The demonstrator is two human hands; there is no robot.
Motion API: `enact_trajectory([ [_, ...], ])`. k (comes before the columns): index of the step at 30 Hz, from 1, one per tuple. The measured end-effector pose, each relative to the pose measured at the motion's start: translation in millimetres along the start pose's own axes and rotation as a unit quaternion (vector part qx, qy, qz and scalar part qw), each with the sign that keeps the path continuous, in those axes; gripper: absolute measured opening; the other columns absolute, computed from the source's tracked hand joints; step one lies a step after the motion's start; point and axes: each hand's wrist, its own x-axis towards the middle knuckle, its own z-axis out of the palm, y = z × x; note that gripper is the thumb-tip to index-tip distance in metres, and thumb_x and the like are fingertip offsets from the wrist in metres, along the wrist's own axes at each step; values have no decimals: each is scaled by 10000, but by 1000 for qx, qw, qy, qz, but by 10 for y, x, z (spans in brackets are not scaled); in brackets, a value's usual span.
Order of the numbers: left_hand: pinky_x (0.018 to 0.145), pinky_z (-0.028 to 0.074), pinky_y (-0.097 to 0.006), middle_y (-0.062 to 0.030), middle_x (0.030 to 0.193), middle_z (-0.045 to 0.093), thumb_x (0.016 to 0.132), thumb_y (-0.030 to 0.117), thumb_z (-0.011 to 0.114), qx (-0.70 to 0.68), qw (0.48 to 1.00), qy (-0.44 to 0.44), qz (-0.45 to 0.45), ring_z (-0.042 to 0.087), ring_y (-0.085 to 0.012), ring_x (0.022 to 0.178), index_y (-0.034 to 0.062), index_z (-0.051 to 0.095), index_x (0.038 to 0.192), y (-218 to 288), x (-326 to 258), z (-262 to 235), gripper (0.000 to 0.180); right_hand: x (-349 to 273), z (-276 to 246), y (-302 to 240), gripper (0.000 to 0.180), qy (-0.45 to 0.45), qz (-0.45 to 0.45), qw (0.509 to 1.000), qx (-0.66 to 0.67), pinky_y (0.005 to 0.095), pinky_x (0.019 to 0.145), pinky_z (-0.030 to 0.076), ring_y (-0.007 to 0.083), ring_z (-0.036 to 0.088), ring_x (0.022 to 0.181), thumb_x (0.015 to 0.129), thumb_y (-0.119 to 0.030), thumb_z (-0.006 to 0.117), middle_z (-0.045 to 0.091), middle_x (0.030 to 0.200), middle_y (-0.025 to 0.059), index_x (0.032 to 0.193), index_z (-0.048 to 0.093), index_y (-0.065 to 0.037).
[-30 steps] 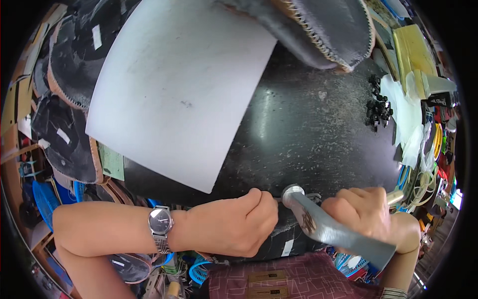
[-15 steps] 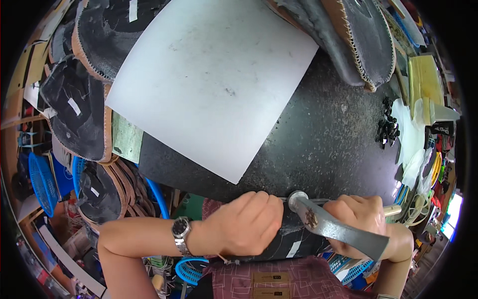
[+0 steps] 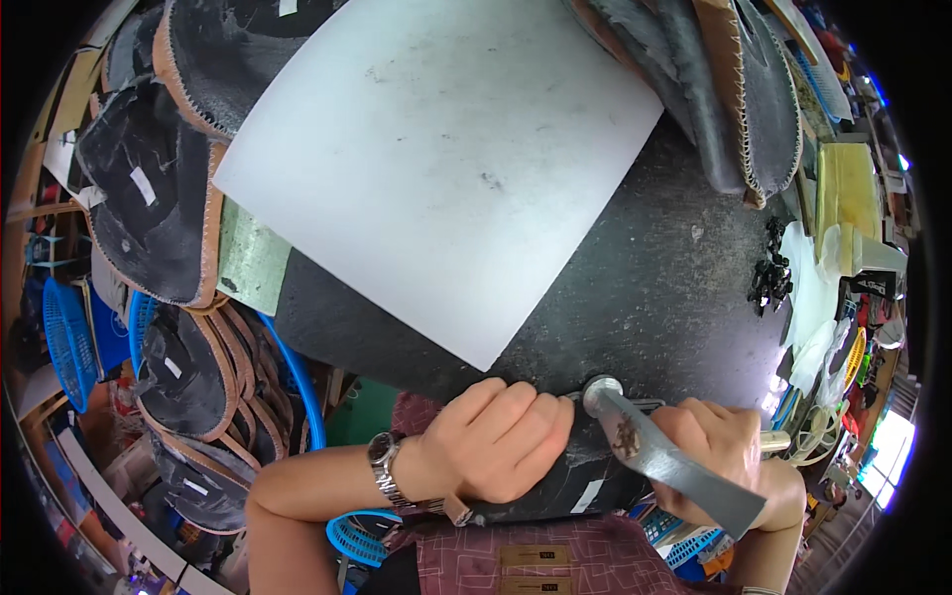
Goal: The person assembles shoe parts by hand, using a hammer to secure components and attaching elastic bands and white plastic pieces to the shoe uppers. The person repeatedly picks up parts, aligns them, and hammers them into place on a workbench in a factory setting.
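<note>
My right hand is closed around the pale handle of a hammer. The hammer's round striking face points toward the table edge, and its flat, flared end slants down to the right. Just left of it my left hand, with a metal watch at the wrist, is curled knuckles up. A thin metal bar shows between the hands, partly behind the hammer; what the left fingers hold is hidden. Under both hands lies a black panel with a white label, and a brown strip end pokes out below the left hand.
A large white sheet lies on the dark tabletop. Stitched black panels with brown edges are piled at left, more at far right. Small black pieces sit near the right edge. Blue baskets stand lower left.
The view has shifted slightly, so more of the left pile shows. My left forearm has come inward to the right. Both hands stay closed in much the same place, hammer still held.
</note>
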Motion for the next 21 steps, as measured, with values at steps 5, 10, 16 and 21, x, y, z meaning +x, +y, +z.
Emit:
enact_trajectory([
  [5, 619, 473, -267, -88, 783, 568, 724, 93, 607, 15, 992, -38, 122, 546, -183, 710, -42, 657, 835, -93, -47, -42, 182, 24, -36, 31, 405, 2, -30, 999, -12, 324, 421, 423, 223, 549, 508, 562, -161, 664, 499, 668, 60, 920, 538, -19],
  [10, 634, 476, -275, -87, 774, 561, 739, 86, 598, 55, 985, -63, 149, 550, -190, 712, -76, 645, 824, -39, -28, -45, 189, 148, -67, 16, 260, 28, -83, 995, -51, 273, 377, 404, 137, 517, 466, 638, -143, 620, 425, 596, 10, 857, 551, -22],
  [16, 682, 465, -306, -107, 789, 568, 710, 109, 568, 65, 977, -101, 175, 549, -211, 731, -98, 631, 813, -29, 24, -92, 239, 201, -101, -9, 202, 20, -122, 984, -127, 245, 382, 378, 110, 472, 449, 643, -136, 611, 384, 581, -8, 803, 542, -35],
  [21, 671, 452, -311, -111, 785, 561, 710, 127, 559, 62, 969, -128, 201, 534, -215, 715, -86, 628, 826, -31, 69, -113, 252, 197, -131, -6, 176, 42, -124, 983, -130, 245, 373, 357, 102, 464, 454, 631, -115, 606, 380, 584, -11, 770, 519, -50],
])
